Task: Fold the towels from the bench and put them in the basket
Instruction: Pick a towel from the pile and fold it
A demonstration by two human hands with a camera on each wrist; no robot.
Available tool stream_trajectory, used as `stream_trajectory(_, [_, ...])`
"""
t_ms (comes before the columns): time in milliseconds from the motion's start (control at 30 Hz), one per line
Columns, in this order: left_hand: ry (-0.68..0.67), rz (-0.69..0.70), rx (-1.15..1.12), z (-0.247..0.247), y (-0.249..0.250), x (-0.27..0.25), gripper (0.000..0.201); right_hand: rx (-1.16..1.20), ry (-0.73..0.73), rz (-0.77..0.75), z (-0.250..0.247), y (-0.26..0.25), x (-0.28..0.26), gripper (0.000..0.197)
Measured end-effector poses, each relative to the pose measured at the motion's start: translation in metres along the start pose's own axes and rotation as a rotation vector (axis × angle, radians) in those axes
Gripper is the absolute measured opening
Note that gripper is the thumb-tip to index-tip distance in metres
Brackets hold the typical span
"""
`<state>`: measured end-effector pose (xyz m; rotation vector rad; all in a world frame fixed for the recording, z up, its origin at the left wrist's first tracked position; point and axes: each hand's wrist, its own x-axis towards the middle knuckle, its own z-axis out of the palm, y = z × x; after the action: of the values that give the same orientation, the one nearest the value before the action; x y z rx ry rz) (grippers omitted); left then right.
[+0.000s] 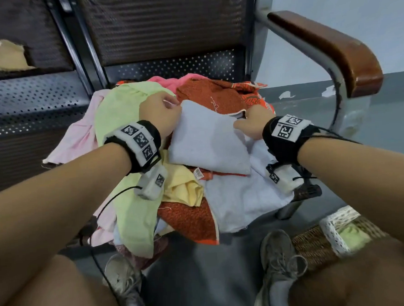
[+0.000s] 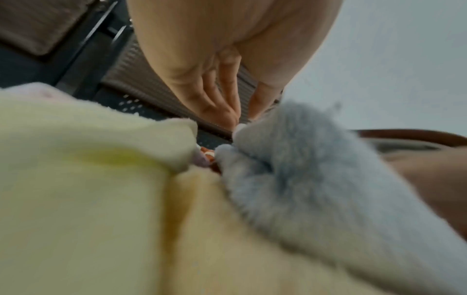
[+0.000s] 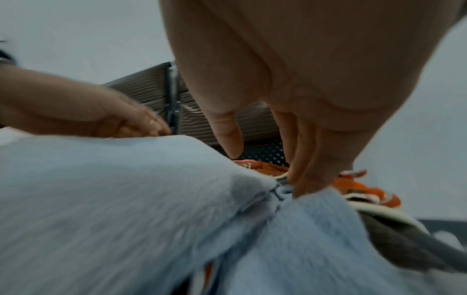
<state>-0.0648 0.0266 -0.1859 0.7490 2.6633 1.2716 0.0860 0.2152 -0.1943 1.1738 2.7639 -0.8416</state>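
Observation:
A pale white towel (image 1: 207,138) lies folded on top of a heap of towels on the bench seat (image 1: 27,104). My left hand (image 1: 176,104) pinches its far left corner; the left wrist view shows the fingers and thumb of that hand (image 2: 240,121) meeting at the fluffy towel (image 2: 303,169). My right hand (image 1: 243,117) holds the far right corner, thumb on top and fingers over the edge. In the right wrist view the right hand (image 3: 293,185) bears down on the corner of the towel (image 3: 126,189). A wicker basket (image 1: 315,243) stands on the floor at the lower right.
Under the white towel lie a light green towel (image 1: 122,110), a pink one (image 1: 77,141), a yellow one (image 1: 181,187) and orange patterned ones (image 1: 216,95). A brown armrest (image 1: 331,48) bounds the bench on the right. The basket holds a green towel (image 1: 350,236). My shoes (image 1: 278,257) stand beside it.

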Motion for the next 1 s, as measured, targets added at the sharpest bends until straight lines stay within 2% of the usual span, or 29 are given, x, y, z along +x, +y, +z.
stream_trajectory(33, [0.001, 0.084, 0.0, -0.005, 0.001, -0.009, 0.011, -0.026, 0.025, -0.07, -0.001, 0.002, -0.007, 0.026])
stream_trajectory(67, [-0.058, 0.166, -0.004, -0.011, 0.001, -0.017, 0.018, -0.015, 0.03, -0.157, -0.002, 0.002, -0.017, 0.028])
stream_trajectory(133, [-0.297, 0.261, 0.035, -0.022, -0.001, -0.034, 0.03, 0.006, -0.047, -0.344, 0.0, 0.002, -0.041, 0.038])
stream_trajectory(200, [-0.509, 0.315, 0.226, -0.029, -0.011, -0.048, 0.057, -0.112, -0.158, -0.471, 0.007, 0.004, -0.062, 0.059])
stream_trajectory(267, [-0.59, 0.348, 0.424, -0.031, -0.021, -0.059, 0.077, -0.239, -0.201, -0.514, 0.018, 0.009, -0.074, 0.081])
stream_trajectory(333, [-0.557, 0.392, 0.527, -0.027, -0.029, -0.063, 0.077, -0.262, -0.184, -0.506, 0.027, 0.011, -0.079, 0.086])
stream_trajectory(367, [-0.522, 0.416, 0.546, -0.025, -0.03, -0.063, 0.072, -0.263, -0.164, -0.504, 0.03, 0.011, -0.08, 0.081])
stream_trajectory(400, [-0.479, 0.429, 0.542, -0.024, -0.029, -0.063, 0.064, -0.283, -0.145, -0.511, 0.031, 0.01, -0.081, 0.07])
stream_trajectory(500, [-0.351, 0.437, 0.401, -0.025, -0.024, -0.061, 0.028, -0.278, -0.058, -0.546, 0.027, 0.011, -0.082, 0.013])
stream_trajectory(533, [-0.324, 0.422, 0.346, -0.026, -0.021, -0.061, 0.019, -0.238, -0.037, -0.534, 0.023, 0.013, -0.082, 0.008])
stream_trajectory(567, [-0.302, 0.403, 0.296, -0.028, -0.02, -0.06, 0.015, -0.193, -0.018, -0.525, 0.017, 0.014, -0.082, 0.014])
stream_trajectory(667, [-0.288, 0.31, 0.163, -0.029, -0.017, -0.058, 0.03, -0.034, 0.017, -0.467, -0.001, 0.018, -0.081, 0.032])
stream_trajectory(767, [-0.272, 0.225, 0.145, -0.023, -0.017, -0.052, 0.038, 0.175, -0.037, -0.345, -0.009, 0.02, -0.074, 0.044])
stream_trajectory(833, [-0.236, 0.155, 0.162, -0.019, -0.017, -0.049, 0.042, 0.281, -0.072, -0.274, -0.004, 0.022, -0.066, 0.041])
stream_trajectory(933, [-0.193, 0.006, 0.226, -0.018, -0.02, -0.043, 0.053, 0.233, -0.051, -0.237, 0.007, 0.02, -0.056, 0.037])
stream_trajectory(1000, [-0.284, -0.182, 0.155, -0.019, -0.02, -0.042, 0.074, 0.142, -0.044, -0.187, 0.012, 0.016, -0.048, 0.046])
